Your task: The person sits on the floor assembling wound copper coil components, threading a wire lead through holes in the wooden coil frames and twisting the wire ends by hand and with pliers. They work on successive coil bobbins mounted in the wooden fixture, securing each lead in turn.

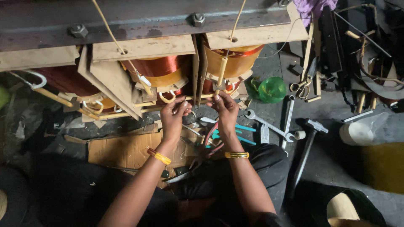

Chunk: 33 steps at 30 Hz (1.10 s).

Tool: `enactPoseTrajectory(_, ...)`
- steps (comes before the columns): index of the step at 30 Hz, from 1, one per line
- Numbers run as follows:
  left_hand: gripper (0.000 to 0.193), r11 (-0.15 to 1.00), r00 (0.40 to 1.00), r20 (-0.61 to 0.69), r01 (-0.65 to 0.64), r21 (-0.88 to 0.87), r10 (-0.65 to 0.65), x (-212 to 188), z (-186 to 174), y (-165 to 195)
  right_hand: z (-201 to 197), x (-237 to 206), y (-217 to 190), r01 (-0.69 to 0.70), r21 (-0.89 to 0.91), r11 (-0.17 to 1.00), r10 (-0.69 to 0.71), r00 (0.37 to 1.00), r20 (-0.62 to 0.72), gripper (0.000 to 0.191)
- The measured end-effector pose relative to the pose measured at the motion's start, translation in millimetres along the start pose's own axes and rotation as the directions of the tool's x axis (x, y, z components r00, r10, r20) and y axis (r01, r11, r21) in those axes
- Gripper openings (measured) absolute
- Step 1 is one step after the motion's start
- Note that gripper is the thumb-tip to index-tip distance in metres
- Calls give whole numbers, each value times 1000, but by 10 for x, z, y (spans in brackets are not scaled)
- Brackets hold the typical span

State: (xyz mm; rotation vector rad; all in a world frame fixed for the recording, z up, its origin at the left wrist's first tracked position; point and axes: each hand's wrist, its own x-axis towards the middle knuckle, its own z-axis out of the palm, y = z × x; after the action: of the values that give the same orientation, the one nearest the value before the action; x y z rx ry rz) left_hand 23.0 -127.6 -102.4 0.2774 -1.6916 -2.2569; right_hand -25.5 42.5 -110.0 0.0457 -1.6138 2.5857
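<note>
Copper coils (162, 67) hang just above both hands. The left hand (173, 115) and right hand (225, 108) each pinch a sleeved lead wire (221, 73) at the transformer's base, fingers closed on it. This looks like lead dressing; the next move calls for steady, careful tension. Spanners (269, 125) lie right of the right hand.

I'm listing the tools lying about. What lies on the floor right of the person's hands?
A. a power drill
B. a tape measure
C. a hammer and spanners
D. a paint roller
C: a hammer and spanners lie on the floor right of the right hand.
</note>
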Motion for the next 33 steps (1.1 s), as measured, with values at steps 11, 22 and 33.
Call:
enactPoseTrajectory(11,21,852,999,-26,-16,523,34,-156,-2,441,-277,-245,-208,185,-783,594,-13,975,221,19)
enactPoseTrajectory(22,63,567,739,278,-657,496,614,-530,1210,1386,-406,-313,107,247,-931,268,183,936,301,36)
enactPoseTrajectory(33,66,685,764,386,-639,350,516,-467,1019,1403,-375,-399,-35,268,-962,51,499,828,257,26)
